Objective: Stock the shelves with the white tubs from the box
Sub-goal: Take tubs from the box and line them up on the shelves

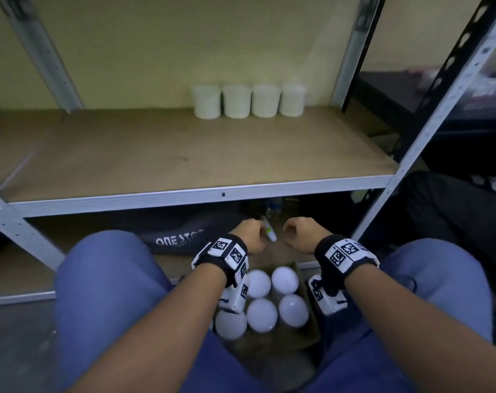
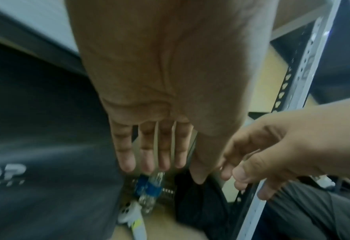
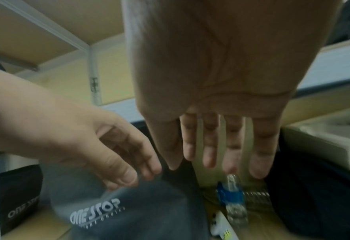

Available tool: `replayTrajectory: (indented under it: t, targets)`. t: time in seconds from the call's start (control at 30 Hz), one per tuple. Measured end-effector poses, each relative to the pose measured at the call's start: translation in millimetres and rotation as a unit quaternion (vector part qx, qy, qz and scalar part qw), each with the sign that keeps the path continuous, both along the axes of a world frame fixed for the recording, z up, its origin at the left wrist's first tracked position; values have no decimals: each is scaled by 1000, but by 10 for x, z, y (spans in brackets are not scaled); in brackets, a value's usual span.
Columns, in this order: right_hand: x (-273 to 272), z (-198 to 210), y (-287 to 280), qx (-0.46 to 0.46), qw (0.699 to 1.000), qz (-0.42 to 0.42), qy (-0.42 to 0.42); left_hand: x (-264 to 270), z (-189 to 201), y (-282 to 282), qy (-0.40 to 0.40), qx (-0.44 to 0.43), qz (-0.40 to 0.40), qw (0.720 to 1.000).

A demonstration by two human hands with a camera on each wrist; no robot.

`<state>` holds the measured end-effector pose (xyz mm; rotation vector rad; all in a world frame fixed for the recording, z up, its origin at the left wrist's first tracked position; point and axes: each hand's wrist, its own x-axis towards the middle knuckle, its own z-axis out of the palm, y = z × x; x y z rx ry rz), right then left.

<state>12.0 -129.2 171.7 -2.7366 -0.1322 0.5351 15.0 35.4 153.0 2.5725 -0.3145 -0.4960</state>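
Several white tubs stand in a row at the back right of the wooden shelf. More white tubs sit upright in a cardboard box on the floor between my knees. My left hand and right hand hover side by side just past the box, below the shelf's front edge. Both hold nothing. In the wrist views the left fingers and right fingers hang loose and nearly straight, pointing down.
White metal uprights frame the shelf. Under it lie a dark bag printed ONE STOP, a clear bottle with a blue label and a small white tube. A black rack and dark items stand to the right.
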Motion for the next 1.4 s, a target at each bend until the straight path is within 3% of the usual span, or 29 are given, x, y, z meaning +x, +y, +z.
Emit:
replayTrajectory:
  t: [0.3,0.5,0.7,0.83,0.93,1.0,1.1,1.4]
  targets:
    - [-9,-1003,-297,-45,991,-26,126,53,-985,-387,118,44,-24,992]
    - [-57,-1556,-336,-120,973,25,194,-88,-1574,-529,167,93,-42,981]
    - [-120,-2066,-324,-125,962,44,239,-216,-2100,-463,242,125,-40,961]
    - [-198,-2395,-267,-155,962,60,217,-347,-2299,-497,223,163,-38,960]
    - [-266,-2563,-214,-174,962,57,200,-430,-2422,-567,150,209,-43,965]
    - [-307,-2642,-171,-198,965,46,166,-460,-2545,-621,159,216,7,963]
    - [-350,-2692,-112,-214,968,24,130,-523,-2590,-716,112,221,13,969]
    - [-371,-2631,-146,-194,968,32,157,-575,-2564,-696,163,236,-7,958]
